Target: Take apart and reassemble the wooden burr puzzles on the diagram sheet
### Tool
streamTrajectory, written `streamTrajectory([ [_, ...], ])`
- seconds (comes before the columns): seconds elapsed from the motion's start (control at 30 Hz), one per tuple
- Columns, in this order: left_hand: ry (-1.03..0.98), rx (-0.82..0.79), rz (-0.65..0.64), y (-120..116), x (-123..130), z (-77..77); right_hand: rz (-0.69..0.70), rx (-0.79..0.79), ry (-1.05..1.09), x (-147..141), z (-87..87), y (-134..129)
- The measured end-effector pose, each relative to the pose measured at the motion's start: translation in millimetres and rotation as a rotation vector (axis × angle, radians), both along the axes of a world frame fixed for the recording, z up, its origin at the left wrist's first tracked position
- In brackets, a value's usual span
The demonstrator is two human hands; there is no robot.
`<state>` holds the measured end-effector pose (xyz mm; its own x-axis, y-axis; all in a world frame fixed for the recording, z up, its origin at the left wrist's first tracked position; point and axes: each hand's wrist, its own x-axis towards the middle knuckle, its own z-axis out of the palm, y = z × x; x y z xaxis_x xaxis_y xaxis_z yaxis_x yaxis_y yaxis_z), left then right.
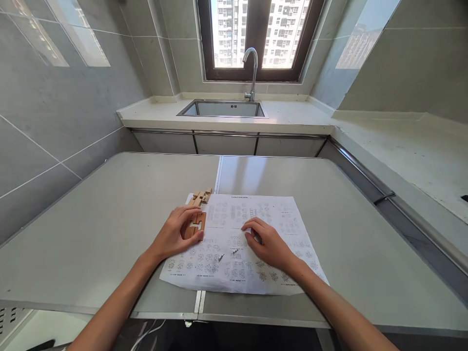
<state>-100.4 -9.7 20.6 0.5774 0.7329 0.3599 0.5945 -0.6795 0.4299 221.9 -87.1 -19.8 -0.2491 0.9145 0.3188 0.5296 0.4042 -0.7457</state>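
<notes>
A large printed sheet [234, 263] with rows of small diagrams lies on the folding table. My left hand [178, 229] is curved around a flat brown wooden piece [195, 225] with a pale cut-out shape, thumb and fingers at its edges, on the sheet's left side. Just beyond it, several light wooden pieces [200, 197] lie by the sheet's upper left corner. My right hand [266, 241] rests on the right half of the sheet, its fingers curled with thumb and index close together; whatever they may hold is too small to make out.
The pale table [91, 234] has a seam down its middle. Beyond it stands a counter [292, 114] with a sink [223, 108] and a tap [252, 73] under a window. A ledge [413, 151] runs along the right; a tiled wall [66, 97] is on the left.
</notes>
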Motion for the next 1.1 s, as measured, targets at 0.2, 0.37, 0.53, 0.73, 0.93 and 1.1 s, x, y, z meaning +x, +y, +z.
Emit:
streamTrajectory([
  [0.2,-0.112,0.114,0.283,-0.9,-2.8,-6.8,-0.033,0.021,-0.025,0.9,2.1,-3.2],
  [0.37,-0.118,0.062,0.34,-2.9,-1.9,-12.9,-0.058,0.043,-0.044,3.1,0.4,-3.9],
  [0.53,-0.071,0.145,0.205,0.3,-7.3,-22.6,-0.085,0.054,-0.088,5.7,-3.2,-3.1],
  [0.73,0.003,0.26,0.127,5.6,-10.2,-25.5,-0.096,0.05,-0.101,7.3,-6.0,-1.4],
  [0.93,-0.046,0.222,0.19,3.3,-7.8,-25.8,-0.077,0.064,-0.121,6.8,-4.5,-1.3],
  [1.1,-0.058,0.221,0.22,-0.2,-8.3,-25.0,-0.083,0.035,-0.098,6.9,-5.3,-3.5],
])
